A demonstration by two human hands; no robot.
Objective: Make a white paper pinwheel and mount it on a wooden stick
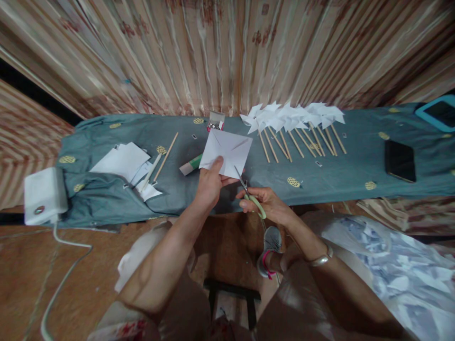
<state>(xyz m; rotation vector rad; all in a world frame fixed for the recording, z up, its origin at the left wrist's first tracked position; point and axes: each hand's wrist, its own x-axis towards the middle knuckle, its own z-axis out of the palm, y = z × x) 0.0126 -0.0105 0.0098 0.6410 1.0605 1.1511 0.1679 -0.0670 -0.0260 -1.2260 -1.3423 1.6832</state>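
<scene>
A white square of paper (227, 147) with slits running in from its corners is pinched by my left hand (210, 182), thumb on top and fingers beneath. My right hand (265, 203) grips scissors (255, 203) with pale green handles. One blade lies over the paper's lower right corner; I cannot tell whether it is cutting there. Just behind the paper stands a small open box (215, 121) of shiny pins or tacks. Partly covered by the paper and my left hand is a green and beige box (191, 164).
Several white paper pinwheels (293, 117) on wooden sticks lie in a row at the back. White paper sheets (121, 161) and a loose stick (166, 157) are on the left. A black phone (400, 160) rests at right; a white device (45, 195) with a cable stands at the left edge.
</scene>
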